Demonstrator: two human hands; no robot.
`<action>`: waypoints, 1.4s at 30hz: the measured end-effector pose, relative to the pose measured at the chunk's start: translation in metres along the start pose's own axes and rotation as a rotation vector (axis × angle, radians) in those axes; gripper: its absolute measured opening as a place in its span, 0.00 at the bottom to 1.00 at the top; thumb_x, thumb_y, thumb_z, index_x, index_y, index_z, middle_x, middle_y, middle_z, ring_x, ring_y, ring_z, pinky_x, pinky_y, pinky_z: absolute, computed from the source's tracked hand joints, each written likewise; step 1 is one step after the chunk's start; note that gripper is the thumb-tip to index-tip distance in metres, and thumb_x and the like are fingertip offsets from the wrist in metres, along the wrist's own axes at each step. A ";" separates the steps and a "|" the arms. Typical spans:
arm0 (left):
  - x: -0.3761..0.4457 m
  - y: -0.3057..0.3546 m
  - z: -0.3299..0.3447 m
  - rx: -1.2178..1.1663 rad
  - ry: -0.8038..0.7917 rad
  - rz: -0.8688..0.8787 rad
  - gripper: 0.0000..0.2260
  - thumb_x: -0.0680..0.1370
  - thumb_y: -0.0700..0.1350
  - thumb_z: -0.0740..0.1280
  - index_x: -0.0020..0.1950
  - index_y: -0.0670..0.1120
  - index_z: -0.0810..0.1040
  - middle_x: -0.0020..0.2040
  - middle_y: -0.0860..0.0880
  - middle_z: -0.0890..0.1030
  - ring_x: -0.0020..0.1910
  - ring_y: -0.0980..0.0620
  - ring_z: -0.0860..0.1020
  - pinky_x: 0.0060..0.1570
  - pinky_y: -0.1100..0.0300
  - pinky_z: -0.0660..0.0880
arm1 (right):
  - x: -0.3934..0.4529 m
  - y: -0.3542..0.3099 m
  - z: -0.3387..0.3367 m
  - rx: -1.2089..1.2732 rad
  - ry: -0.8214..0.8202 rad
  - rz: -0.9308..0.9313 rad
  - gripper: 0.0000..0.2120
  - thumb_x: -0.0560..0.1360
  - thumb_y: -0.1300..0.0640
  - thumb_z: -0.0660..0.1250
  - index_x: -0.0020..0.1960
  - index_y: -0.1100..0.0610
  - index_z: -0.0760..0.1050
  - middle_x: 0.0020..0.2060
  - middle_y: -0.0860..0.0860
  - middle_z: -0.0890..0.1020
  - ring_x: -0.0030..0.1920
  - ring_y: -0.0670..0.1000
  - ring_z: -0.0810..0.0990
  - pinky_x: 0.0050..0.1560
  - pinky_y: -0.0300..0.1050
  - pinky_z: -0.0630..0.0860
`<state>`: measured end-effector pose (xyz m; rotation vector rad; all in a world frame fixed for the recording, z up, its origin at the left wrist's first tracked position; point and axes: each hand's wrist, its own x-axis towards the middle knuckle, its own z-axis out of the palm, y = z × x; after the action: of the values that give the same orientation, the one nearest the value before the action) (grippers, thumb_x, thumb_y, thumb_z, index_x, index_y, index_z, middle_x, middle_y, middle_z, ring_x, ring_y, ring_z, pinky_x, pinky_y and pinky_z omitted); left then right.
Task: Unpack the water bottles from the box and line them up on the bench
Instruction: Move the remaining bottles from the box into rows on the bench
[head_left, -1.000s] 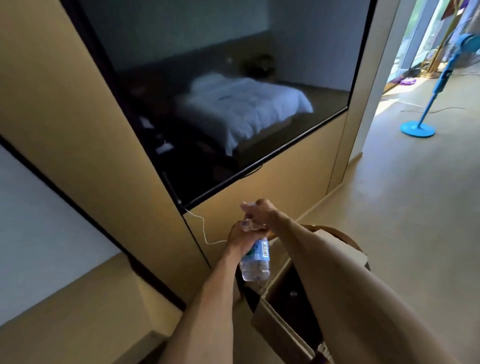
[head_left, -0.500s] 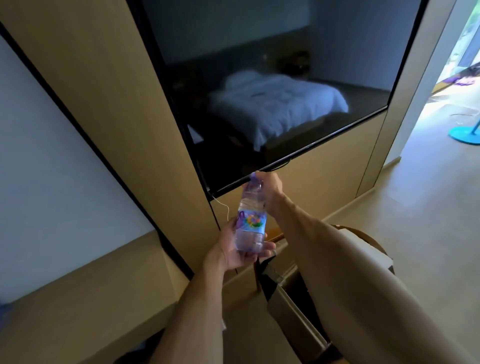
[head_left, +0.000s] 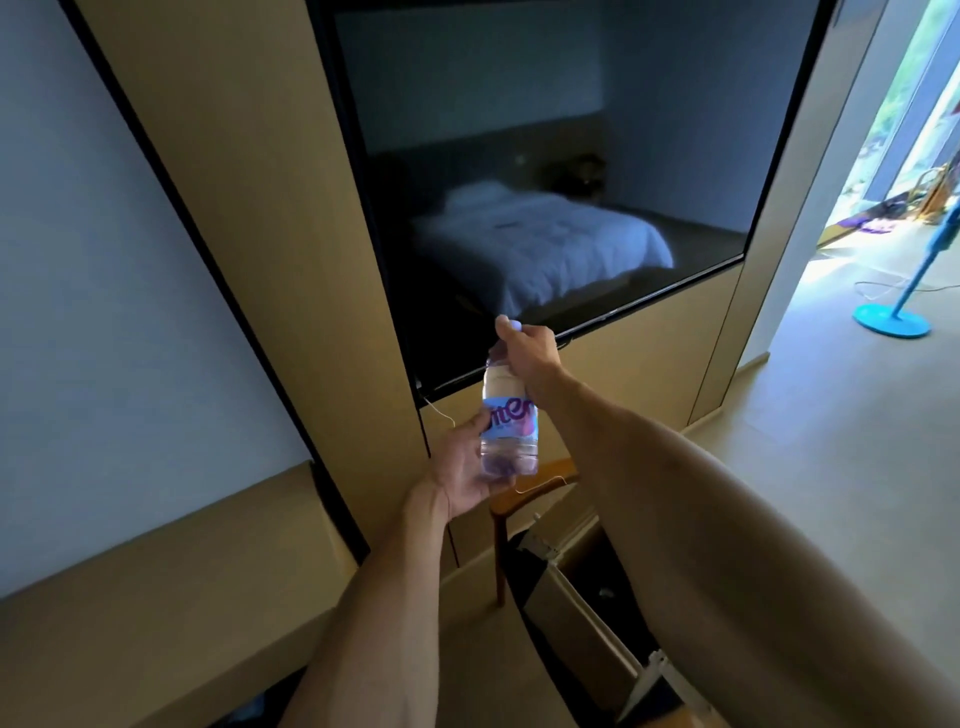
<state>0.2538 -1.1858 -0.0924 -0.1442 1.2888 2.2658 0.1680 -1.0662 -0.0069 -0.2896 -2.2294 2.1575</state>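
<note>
the bottle (head_left: 509, 431) has come up out of the box (head_left: 582, 597) and now stands upright in mid-air: the right hand (head_left: 527, 348) grasps its neck, the left hand (head_left: 462, 475) cups its base. next, likely onto the desk (head_left: 171, 597) at left.

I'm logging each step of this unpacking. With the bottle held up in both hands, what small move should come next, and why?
Probably carry the water bottle leftward toward the bench. It is out of the box, the left hand cupping its base and the right hand gripping its neck.
</note>
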 end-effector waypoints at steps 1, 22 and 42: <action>-0.002 -0.002 0.000 -0.054 -0.004 -0.016 0.34 0.72 0.68 0.66 0.65 0.41 0.77 0.53 0.39 0.79 0.46 0.43 0.79 0.38 0.56 0.77 | -0.001 -0.002 -0.001 0.075 0.009 0.004 0.20 0.76 0.49 0.65 0.29 0.58 0.75 0.25 0.52 0.80 0.25 0.49 0.78 0.32 0.43 0.78; -0.013 0.007 -0.047 -0.023 -0.093 -0.167 0.31 0.76 0.63 0.59 0.63 0.37 0.78 0.54 0.33 0.79 0.40 0.45 0.77 0.34 0.58 0.74 | -0.009 -0.007 0.020 0.219 0.130 0.056 0.14 0.76 0.57 0.61 0.33 0.58 0.74 0.25 0.53 0.79 0.29 0.53 0.78 0.45 0.52 0.81; -0.212 0.081 -0.247 -0.049 0.069 0.021 0.35 0.69 0.66 0.70 0.65 0.41 0.76 0.58 0.36 0.78 0.45 0.43 0.82 0.34 0.62 0.74 | -0.103 -0.018 0.339 0.029 -0.573 0.140 0.09 0.65 0.65 0.75 0.28 0.61 0.79 0.24 0.57 0.80 0.25 0.52 0.82 0.27 0.42 0.79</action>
<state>0.3558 -1.5049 -0.0914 -0.2289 1.2752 2.3299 0.2172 -1.4168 0.0082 0.2132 -2.5014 2.6056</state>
